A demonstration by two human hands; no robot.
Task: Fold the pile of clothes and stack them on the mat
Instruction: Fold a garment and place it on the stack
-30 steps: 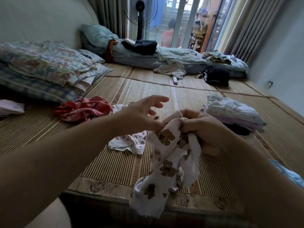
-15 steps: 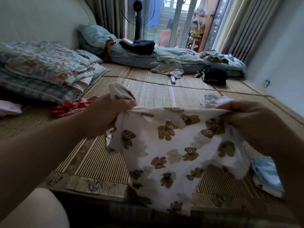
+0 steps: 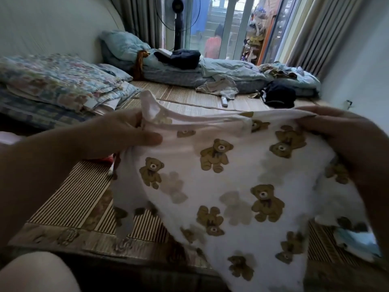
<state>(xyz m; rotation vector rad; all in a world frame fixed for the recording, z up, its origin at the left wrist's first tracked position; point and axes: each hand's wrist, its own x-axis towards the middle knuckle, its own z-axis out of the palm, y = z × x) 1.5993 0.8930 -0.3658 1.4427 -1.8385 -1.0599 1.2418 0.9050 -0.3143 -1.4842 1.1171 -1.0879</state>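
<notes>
Hands stretching a bear-print shirt

Left hand point(image 3: 126, 133) and right hand point(image 3: 345, 133) each pinch the shirt point(image 3: 231, 186) by its top edge, holding it spread above the mat point(image 3: 69, 199).

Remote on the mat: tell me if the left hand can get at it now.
Probably not: the left hand grips the bear shirt, held spread with the right hand, and the remote lies far beyond it.

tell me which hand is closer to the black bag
Right. The right hand grips one end of the garment in front of the bag, slightly to its right. The left hand grips the other end, well off to the bag's left.
</notes>
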